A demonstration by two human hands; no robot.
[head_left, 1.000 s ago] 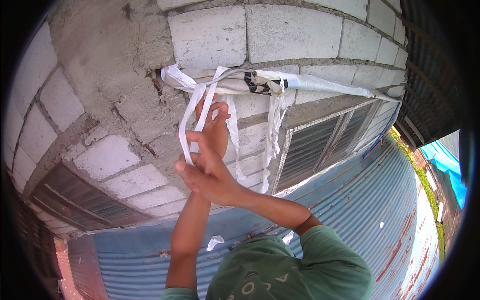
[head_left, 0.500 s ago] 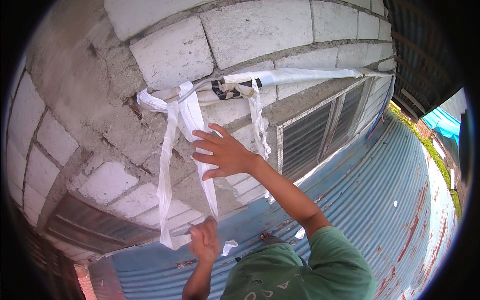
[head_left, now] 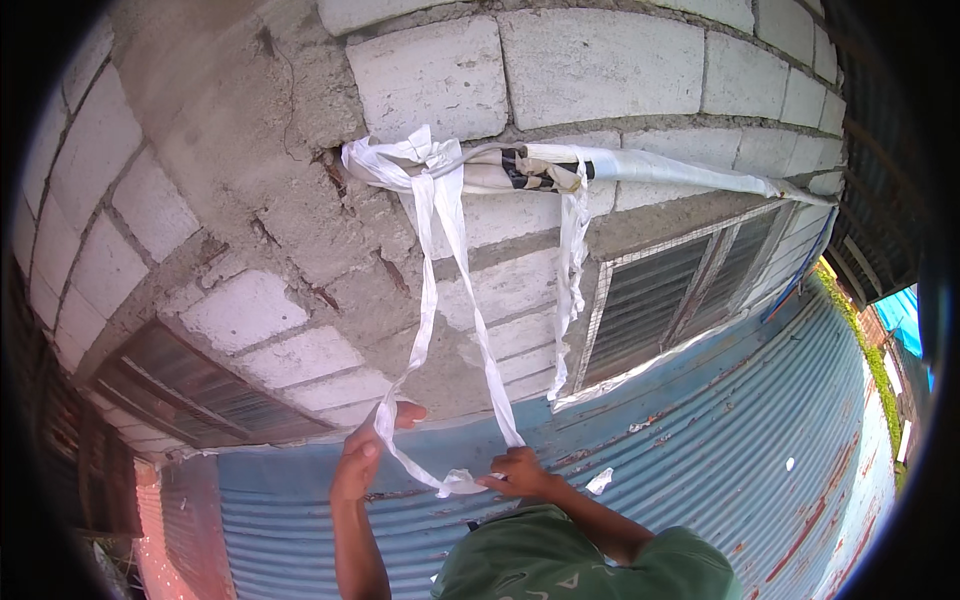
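The block wall (head_left: 605, 65) was the largest item noted, with the corrugated roof (head_left: 690, 480) along its foot and a louvred window (head_left: 690, 285) set toward its right end. A pipe run (head_left: 690, 168) crossed the wall above the window's top edge, from the broken plaster at left to the wall's right end. Its right length appeared covered in white; the left end carried bunched white wrapping. Between them, beige covering and black tape (head_left: 515, 165) were exposed. On that evidence, covering was judged partly done, with the middle stretch and the loose material not yet wound. A tattered strip (head_left: 570, 290) hung free beside the window's left edge. The white strip (head_left: 428, 290) dropped from the run's left part in two lengths, forming a long loop above the roof. The right hand (head_left: 520, 473) was closed on its lower right part, forearm angled in from the right. The left hand (head_left: 365, 455) was raised on a near-upright forearm, fingers partly spread, strip lying against them; whether it gripped could not be determined. A white scrap (head_left: 599, 482) lay on the roof.
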